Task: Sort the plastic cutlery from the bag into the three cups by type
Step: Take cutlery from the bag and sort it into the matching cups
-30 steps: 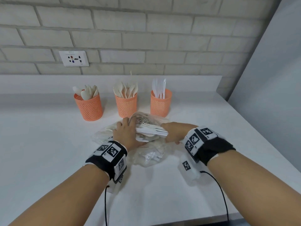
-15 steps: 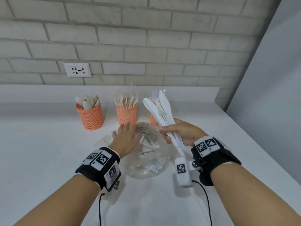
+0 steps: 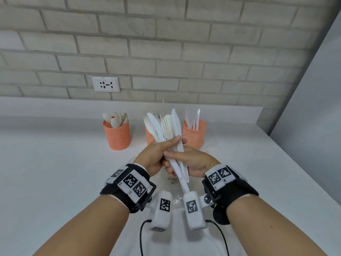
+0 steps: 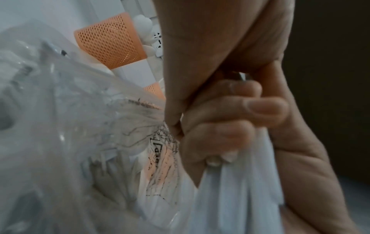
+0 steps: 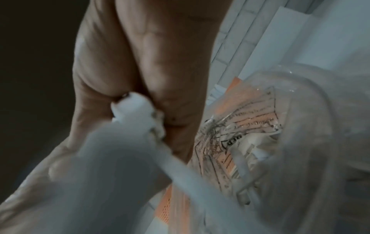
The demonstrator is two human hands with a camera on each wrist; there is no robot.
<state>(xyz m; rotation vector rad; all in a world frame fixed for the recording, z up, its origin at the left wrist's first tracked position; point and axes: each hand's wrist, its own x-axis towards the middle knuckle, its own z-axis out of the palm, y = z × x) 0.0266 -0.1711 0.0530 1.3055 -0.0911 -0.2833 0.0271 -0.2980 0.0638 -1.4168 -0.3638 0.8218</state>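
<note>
Both hands hold one bundle of white plastic cutlery [image 3: 167,129] upright above the bag, with knives, a fork and a spoon fanned out at the top. My right hand [image 3: 178,160] grips the handles low down. My left hand [image 3: 167,147] pinches the bundle just above it, index finger laid across the front. The clear printed bag [image 4: 84,129] lies on the counter under the hands, with more cutlery inside; it also shows as the bag [image 5: 280,142] in the right wrist view. Behind stand three orange mesh cups: spoon cup [image 3: 117,137], fork cup [image 3: 149,138] half hidden by the bundle, knife cup [image 3: 193,136].
The white counter [image 3: 55,172] runs to a brick wall with a socket plate [image 3: 105,84]. A grey panel [image 3: 313,126] bounds the right side. Black cables [image 3: 142,235] hang from the wrist units near the counter's front edge.
My right hand drew the bundle out of the bag and raised it upright. My left hand left the bag and took hold of the bundle too.
</note>
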